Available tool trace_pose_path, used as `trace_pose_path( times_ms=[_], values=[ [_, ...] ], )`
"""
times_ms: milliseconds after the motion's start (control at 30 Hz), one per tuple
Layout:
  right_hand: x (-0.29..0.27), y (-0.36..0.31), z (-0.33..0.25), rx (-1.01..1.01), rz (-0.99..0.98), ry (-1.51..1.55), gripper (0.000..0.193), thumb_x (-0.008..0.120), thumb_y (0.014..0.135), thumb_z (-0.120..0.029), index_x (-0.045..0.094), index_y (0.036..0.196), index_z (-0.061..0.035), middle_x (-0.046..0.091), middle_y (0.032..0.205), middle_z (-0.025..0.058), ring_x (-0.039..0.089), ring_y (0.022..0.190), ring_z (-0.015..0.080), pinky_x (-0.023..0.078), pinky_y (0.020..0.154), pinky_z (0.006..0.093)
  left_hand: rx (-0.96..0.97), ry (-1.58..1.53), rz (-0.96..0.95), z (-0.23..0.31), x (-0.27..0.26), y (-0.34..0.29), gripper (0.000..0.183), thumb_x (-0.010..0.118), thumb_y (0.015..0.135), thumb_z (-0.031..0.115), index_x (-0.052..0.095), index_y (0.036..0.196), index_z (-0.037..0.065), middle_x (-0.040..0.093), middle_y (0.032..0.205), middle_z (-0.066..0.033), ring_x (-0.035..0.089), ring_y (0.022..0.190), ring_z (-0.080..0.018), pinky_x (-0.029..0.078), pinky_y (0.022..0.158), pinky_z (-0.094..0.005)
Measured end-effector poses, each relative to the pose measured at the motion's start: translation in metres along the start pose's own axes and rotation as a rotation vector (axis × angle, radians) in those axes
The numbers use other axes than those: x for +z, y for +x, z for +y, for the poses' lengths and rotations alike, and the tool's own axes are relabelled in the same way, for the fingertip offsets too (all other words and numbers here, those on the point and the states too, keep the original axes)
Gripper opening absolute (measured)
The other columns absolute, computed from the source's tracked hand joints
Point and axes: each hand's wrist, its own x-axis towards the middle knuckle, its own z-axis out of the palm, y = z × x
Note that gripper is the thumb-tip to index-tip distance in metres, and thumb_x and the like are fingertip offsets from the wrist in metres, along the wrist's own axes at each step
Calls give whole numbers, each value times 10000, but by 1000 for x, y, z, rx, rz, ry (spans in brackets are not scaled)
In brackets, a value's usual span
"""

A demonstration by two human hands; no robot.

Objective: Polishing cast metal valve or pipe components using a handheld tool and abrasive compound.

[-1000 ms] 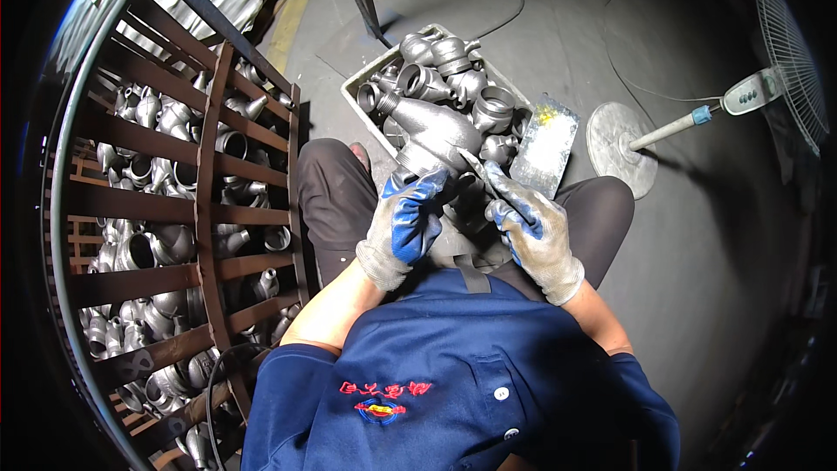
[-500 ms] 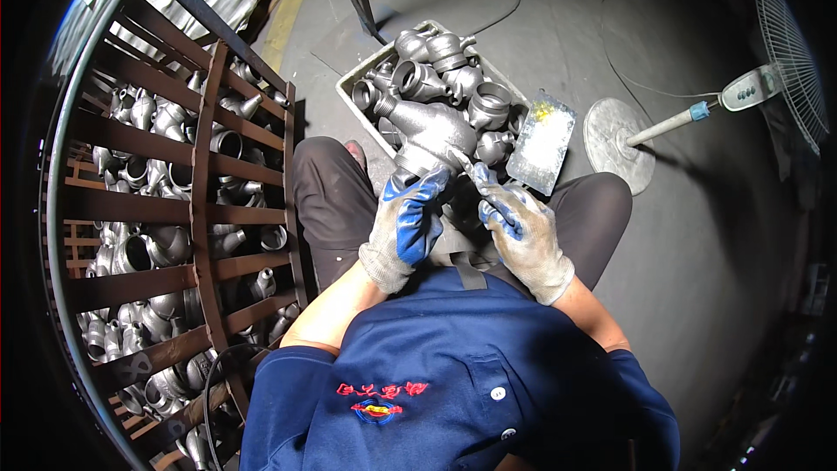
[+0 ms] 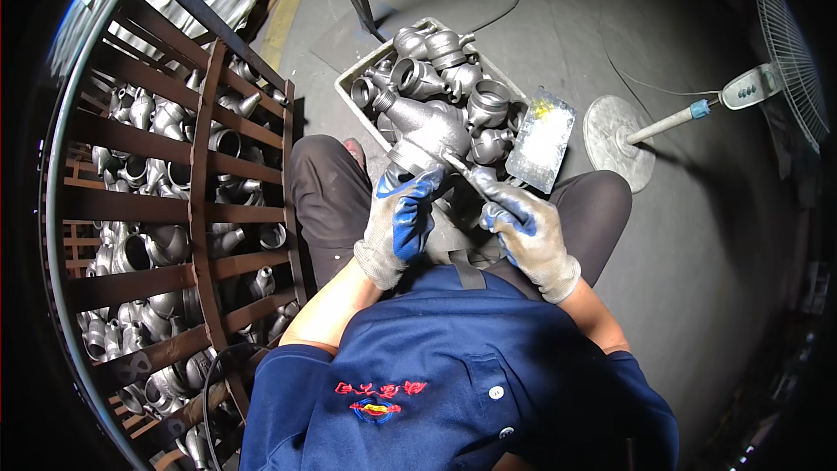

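Observation:
A large grey metal casting with a threaded neck and a ribbed round end is tilted in front of me, over the near side of a crate. My left hand, in a grey glove with a blue coated palm, is closed on the ribbed near end. My right hand, gloved alike, grips a thin, light-coloured rod-like tool. Its tip lies against the casting's right side by the ribbed end. The tool's exact kind cannot be made out, and its rear part is hidden in my fingers.
The pale crate holds several similar castings. A speckled metal plate lies at its right. Further right stands a fan on a round base. At left, a rusty barred cage is filled with castings. Cables cross the floor.
My right hand has shifted slightly right, and more of the tool's shaft shows. My left hand and the casting have moved only a little to the left.

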Motion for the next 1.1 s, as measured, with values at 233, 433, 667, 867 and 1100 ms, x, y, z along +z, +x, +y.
trace_pose_path(
  times_ms=[233, 433, 667, 867, 1100],
  values=[
    [-12, 4, -10, 210, 140, 262, 455, 627, 837, 15, 498, 1273, 43, 620, 1037, 81, 577, 809, 79, 489, 726, 222, -553, -895, 223, 9, 15, 11, 371, 658, 813, -42, 556, 1167, 2, 649, 983, -63, 624, 825, -119, 517, 705, -244],
    [-6, 2, -7, 298, 152, 362, 399, 612, 876, -77, 533, 1260, -1, 622, 770, 49, 490, 514, 36, 403, 459, 176, -463, -898, 253, 7, 15, 9, 354, 680, 799, -28, 583, 1139, 2, 665, 927, -47, 620, 762, -97, 509, 657, -234],
    [-9, 11, 3, 209, 141, 333, 415, 571, 865, -38, 514, 1273, 8, 642, 806, 67, 493, 515, 41, 397, 451, 173, -602, -766, 156, 1, 4, 15, 358, 637, 851, 102, 538, 1165, -40, 662, 959, -104, 653, 869, -176, 533, 771, -303],
    [-17, 25, 2, 288, 136, 515, 387, 631, 843, -22, 552, 1221, -2, 649, 863, 34, 512, 558, 31, 393, 464, 168, -517, -687, -17, 7, 5, 13, 437, 733, 769, 27, 553, 1165, -14, 666, 975, -57, 620, 839, -113, 508, 765, -258],
    [-10, 62, -8, 16, 134, 318, 478, 707, 777, -18, 554, 1229, 13, 650, 1022, 26, 578, 886, 68, 470, 775, 208, -456, -542, -103, 16, 10, 10, 369, 782, 726, 66, 629, 1056, 2, 670, 911, -32, 605, 796, -90, 501, 730, -245]
  ],
)
